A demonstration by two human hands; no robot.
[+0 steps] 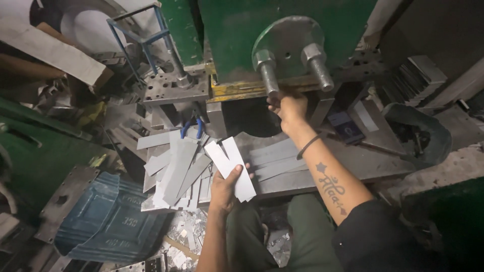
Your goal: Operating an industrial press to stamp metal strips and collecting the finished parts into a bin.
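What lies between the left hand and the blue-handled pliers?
In the head view, the fanned metal strips that the left hand holds lie there, below the pliers.

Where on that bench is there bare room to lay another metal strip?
Bare plate shows right of the right hand, before the dark bin. Left of the left hand, the strip pile crowds the surface.

Metal workshop: green press machine (262, 35), scattered sheet-metal strips (174, 168).
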